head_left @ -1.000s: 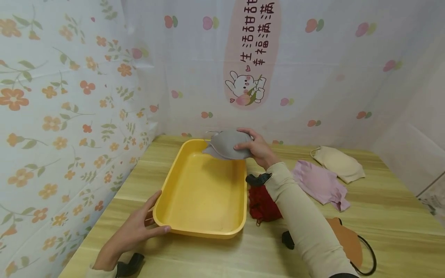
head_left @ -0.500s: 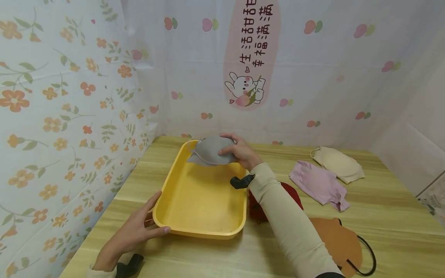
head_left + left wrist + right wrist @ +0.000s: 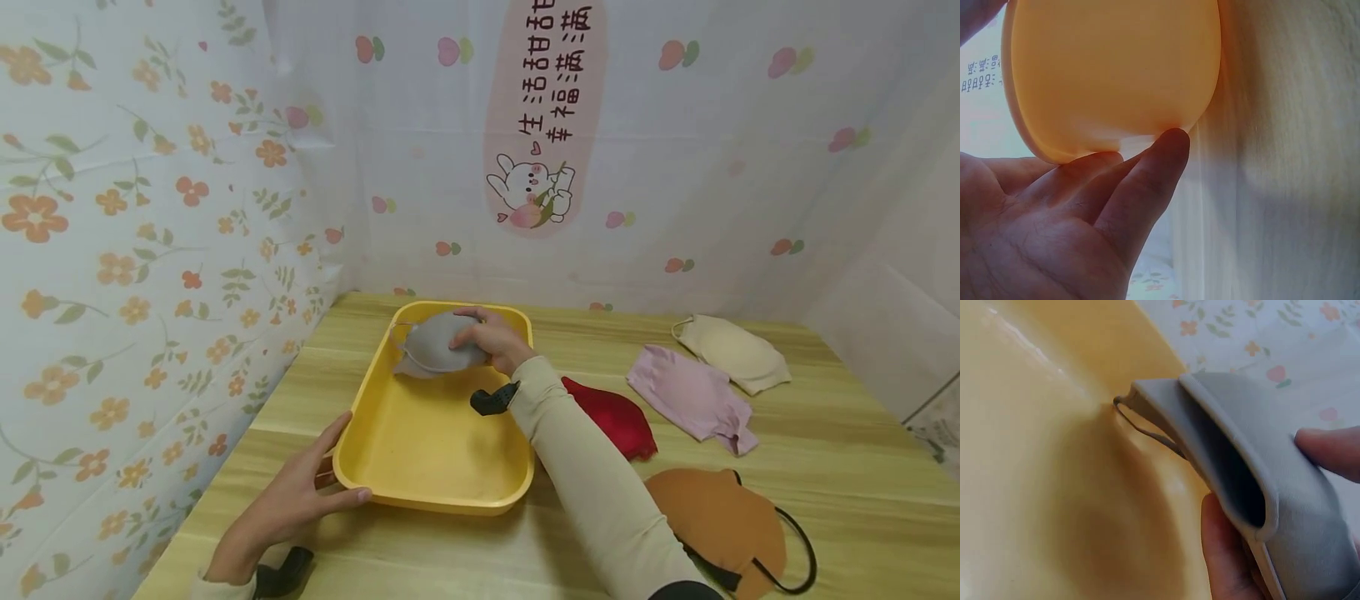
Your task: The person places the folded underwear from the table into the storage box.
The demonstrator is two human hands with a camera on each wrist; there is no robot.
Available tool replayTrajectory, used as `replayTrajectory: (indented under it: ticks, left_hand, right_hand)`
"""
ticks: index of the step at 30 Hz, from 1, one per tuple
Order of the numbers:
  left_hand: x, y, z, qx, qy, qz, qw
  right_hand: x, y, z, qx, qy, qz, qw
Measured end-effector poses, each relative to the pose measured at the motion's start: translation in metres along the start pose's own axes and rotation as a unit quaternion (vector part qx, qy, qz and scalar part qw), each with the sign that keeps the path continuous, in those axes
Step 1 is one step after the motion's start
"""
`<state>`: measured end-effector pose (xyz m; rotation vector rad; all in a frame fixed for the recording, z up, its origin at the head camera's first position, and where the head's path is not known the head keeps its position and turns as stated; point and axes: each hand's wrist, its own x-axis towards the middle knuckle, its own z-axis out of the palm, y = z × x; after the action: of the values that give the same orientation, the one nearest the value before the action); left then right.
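Grey cloth fills the right hand's [image 3: 489,337] grip, thumb on one face of a soft, moulded mask [image 3: 438,344], fingers on the other. The grey mask is tilted over the far end of a yellow tray [image 3: 431,450], one thin loop dangling near the wall; whether it touches the tray cannot be told. At the tray's near left corner, the left hand [image 3: 296,492] keeps a wide grip, thumb to one side and fingers to the other, fingertips pressing the outer wall. Just right of the tray, partly behind the person's pale sleeve [image 3: 588,483], lies a red mask [image 3: 611,417]. Nearer the person, an orange mask [image 3: 720,521] with black straps rests on the wood-grain surface [image 3: 855,508]. Farther right, a lilac mask [image 3: 686,392] lies just beside a cream one [image 3: 735,354]. Behind, a printed white cloth [image 3: 420,133] shows a rabbit [image 3: 528,185] beneath dark red lettering.
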<state>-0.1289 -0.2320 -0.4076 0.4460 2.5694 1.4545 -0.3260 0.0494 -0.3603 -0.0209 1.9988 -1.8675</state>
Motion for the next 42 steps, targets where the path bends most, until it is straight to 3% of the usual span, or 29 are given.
replayTrajectory:
  ticks: [6, 14, 24, 31, 33, 38, 42]
  left_hand:
    - [0.000, 0.002, 0.000, 0.002, 0.003, -0.005, 1.0000]
    - [0.002, 0.000, 0.001, 0.002, 0.005, -0.004, 1.0000]
    - [0.002, 0.001, 0.004, 0.000, 0.001, -0.005, 1.0000]
    - [0.002, 0.002, 0.003, 0.008, 0.001, -0.007, 0.9999]
    - [0.001, 0.002, 0.002, 0.007, 0.000, -0.011, 0.9999]
    - [-0.001, 0.002, 0.002, 0.005, 0.000, -0.014, 0.9999]
    - [-0.001, 0.003, 0.001, 0.005, 0.001, -0.016, 0.9999]
  right_hand:
    - [0.001, 0.005, 0.002, -0.037, 0.002, 0.004, 0.9993]
    - [0.002, 0.013, 0.001, -0.163, 0.000, -0.010, 0.9866]
    - [0.006, 0.020, 0.006, -0.317, 0.034, -0.039, 0.9469]
    - [0.003, 0.014, 0.007, -0.450, 0.025, -0.041, 0.8918]
    - [0.002, 0.014, 0.008, -0.470, 0.012, -0.038, 0.8817]
    - [0.003, 0.014, 0.008, -0.475, 0.003, -0.038, 0.8790]
    - [0.000, 0.012, 0.008, -0.489, -0.003, -0.044, 0.8714]
